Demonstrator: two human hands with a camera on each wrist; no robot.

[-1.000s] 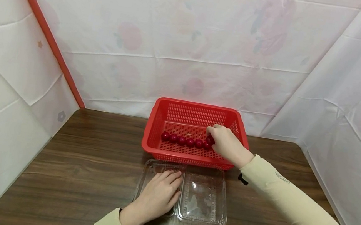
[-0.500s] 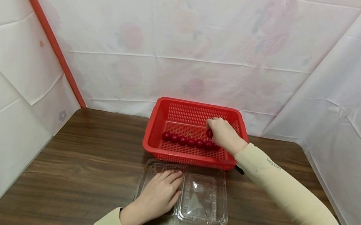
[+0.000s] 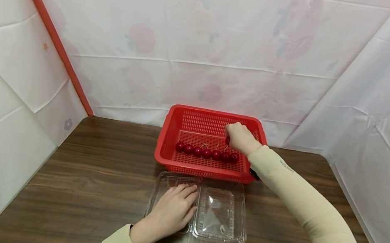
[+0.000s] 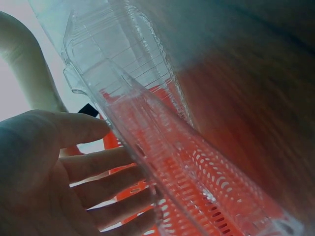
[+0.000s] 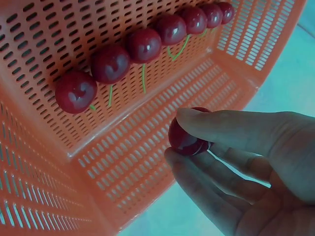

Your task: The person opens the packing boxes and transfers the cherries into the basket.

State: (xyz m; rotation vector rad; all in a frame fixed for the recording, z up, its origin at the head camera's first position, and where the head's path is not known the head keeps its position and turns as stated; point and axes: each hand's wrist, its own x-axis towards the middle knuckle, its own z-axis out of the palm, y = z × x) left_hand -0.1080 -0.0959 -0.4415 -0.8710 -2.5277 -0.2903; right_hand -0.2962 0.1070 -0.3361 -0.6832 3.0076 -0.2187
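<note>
My right hand (image 3: 240, 139) is over the red plastic basket (image 3: 160, 141), thumb and fingertips pinching a dark red cherry (image 5: 189, 137). A thin stem shows beside the fingers in the right wrist view. Below the held cherry, a row of several cherries (image 3: 197, 151) lies across the basket floor, some with green stems. My left hand (image 3: 171, 208) rests on the left half of an opened clear plastic clamshell box (image 3: 220, 215), its fingers extended. In the left wrist view those fingertips touch the box's edge. The box's right half holds nothing.
The basket stands at the back of the brown wooden table (image 3: 95, 182), against a white patterned curtain (image 3: 116, 42). The clamshell lies just in front of the basket. More white sheeting (image 3: 387, 125) encloses the right side, and a red strip (image 3: 52, 35) runs down the left corner.
My right hand has moved back and up in the basket with the cherry, uncovering the right end of the row. The left hand has stayed in place.
</note>
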